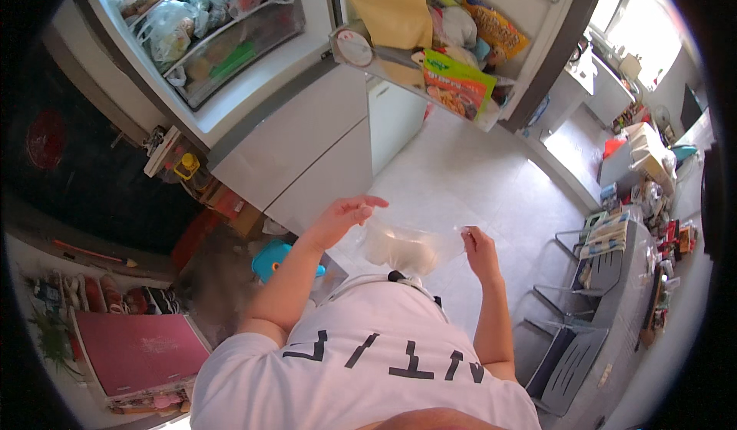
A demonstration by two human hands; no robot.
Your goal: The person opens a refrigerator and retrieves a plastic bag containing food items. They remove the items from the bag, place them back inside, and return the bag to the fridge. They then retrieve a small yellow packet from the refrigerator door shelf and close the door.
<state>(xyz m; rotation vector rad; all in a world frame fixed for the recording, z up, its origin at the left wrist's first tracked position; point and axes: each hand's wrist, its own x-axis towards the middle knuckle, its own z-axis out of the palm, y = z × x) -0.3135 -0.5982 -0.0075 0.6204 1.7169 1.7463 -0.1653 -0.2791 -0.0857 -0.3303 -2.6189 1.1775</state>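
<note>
A clear plastic bag [406, 248] with something pale inside hangs in front of my waist, stretched between my hands. At its left upper corner, my left hand [345, 218] holds the film near the thumb, with the index finger extended. My right hand [481, 251] pinches the opposite corner between thumb and fingers. What fills the bag is too blurred to name. Ahead of me stands an open refrigerator; its lit compartment holds bagged food [173, 30] above a transparent drawer [242, 50]. The open door's shelf [397, 73] carries several food packets, including a green and orange packet [458, 87].
Grey closed refrigerator drawers [311, 136] are below the compartment. A blue plastic container [276, 260] sits low beside my left arm. Grey chairs [570, 366] and a cluttered table [627, 292] line the right side. At left is a pink-topped cabinet [141, 349] near shoes [135, 300].
</note>
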